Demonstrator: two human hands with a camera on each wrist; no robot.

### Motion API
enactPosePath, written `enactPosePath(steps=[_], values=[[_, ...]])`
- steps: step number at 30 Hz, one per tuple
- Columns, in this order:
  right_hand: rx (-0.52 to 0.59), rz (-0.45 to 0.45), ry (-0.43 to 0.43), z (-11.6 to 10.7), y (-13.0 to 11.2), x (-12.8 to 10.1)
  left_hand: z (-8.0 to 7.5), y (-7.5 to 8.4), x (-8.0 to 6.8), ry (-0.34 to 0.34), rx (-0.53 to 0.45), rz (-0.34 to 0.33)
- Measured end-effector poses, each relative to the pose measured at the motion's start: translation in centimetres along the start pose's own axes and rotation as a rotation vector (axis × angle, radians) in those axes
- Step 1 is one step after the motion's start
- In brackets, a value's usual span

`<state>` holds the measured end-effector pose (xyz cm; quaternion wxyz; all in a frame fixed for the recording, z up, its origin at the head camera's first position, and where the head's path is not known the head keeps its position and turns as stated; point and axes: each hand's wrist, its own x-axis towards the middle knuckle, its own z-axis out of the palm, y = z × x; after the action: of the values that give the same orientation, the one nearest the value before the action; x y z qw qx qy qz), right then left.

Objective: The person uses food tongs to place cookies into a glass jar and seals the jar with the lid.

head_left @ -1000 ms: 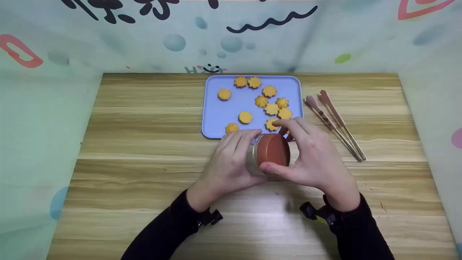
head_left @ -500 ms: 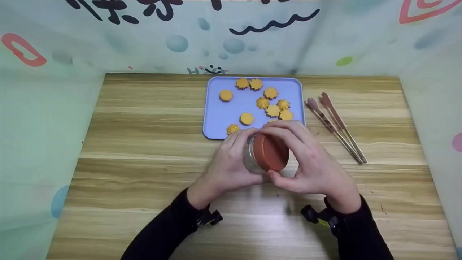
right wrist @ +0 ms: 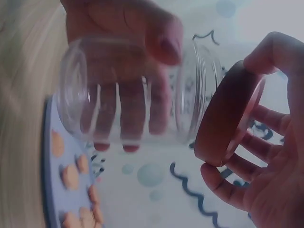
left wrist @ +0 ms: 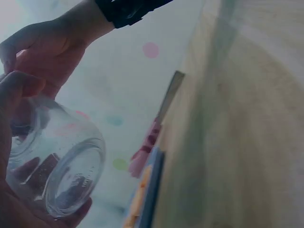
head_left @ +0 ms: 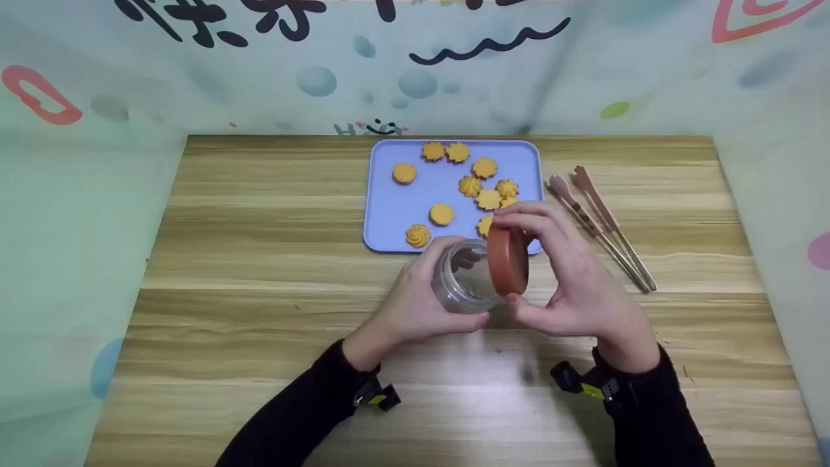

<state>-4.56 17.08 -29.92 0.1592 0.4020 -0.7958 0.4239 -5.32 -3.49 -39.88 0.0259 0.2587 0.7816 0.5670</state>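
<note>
My left hand [head_left: 415, 298] grips a clear glass jar [head_left: 462, 279] tilted on its side above the wooden table [head_left: 259, 259]. The jar [right wrist: 128, 90] looks empty, and my fingers [right wrist: 164, 33] wrap its body. My right hand [head_left: 570, 285] holds the reddish-brown lid [head_left: 508, 259] by its rim, just off the jar's mouth. The lid [right wrist: 228, 116] stands slightly apart from the jar's threaded neck. In the left wrist view the jar [left wrist: 57, 166] shows its base beside my right hand [left wrist: 42, 47].
A blue tray [head_left: 395, 207] with several orange flower-shaped cookies [head_left: 483, 167] lies just beyond the hands. Pink-tipped tongs [head_left: 600, 224] lie on the table to the right. A patterned backdrop [head_left: 415, 65] surrounds the table on three sides.
The lid was seated on the jar; my right hand has now lifted it off and tilted it to the right, showing the open jar mouth. My left hand kept its grip.
</note>
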Motion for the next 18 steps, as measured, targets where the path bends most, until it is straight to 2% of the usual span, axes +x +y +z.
enactPosePath(steps=[5,8,11,18], values=[[0.007,0.029,0.010,-0.6,1.0,-0.8,0.6,-0.8,-0.7,-0.024,-0.191,-0.021],[0.018,0.040,0.012,-0.7,1.3,-1.1,0.7,-1.7,-1.2,-0.043,-0.254,-0.043],[0.030,0.051,0.009,-0.7,1.5,-1.3,0.8,-2.6,-1.5,-0.052,-0.275,-0.077],[0.053,0.042,0.002,-0.6,1.9,-1.5,0.7,-4.0,-2.0,-0.055,-0.223,-0.123]])
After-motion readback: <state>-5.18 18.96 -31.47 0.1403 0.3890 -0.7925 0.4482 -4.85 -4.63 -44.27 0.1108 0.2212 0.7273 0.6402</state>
